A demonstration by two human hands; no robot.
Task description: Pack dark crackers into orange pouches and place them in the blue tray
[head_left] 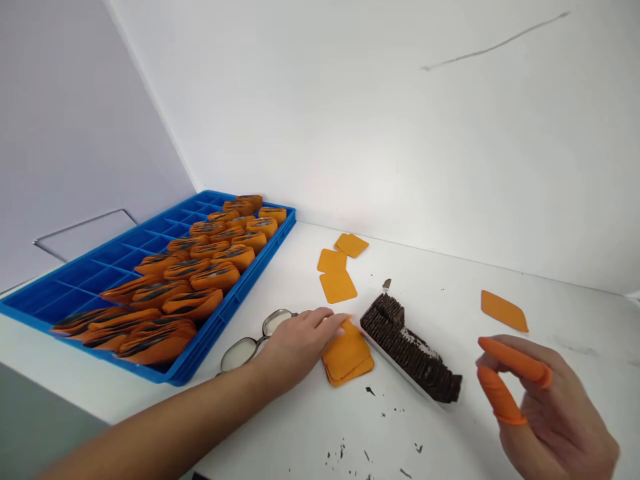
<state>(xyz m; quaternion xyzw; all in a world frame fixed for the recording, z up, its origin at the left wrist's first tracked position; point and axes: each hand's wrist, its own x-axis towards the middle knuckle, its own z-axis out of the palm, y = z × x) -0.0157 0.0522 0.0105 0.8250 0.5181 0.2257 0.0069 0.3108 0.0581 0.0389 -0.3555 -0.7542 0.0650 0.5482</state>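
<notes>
Fingers of the left hand (300, 343) press flat on orange sheets (347, 357) beside dark wafers (413, 350); right hand (545, 400) hovers empty, loosely curled.

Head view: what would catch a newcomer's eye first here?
The blue tray at the left, its near rows packed with orange pouches, stands out first. At center, the left hand rests on a stack of orange squares beside a row of dark wafers. At the lower right, the right hand hangs open, with orange finger cots.
</notes>
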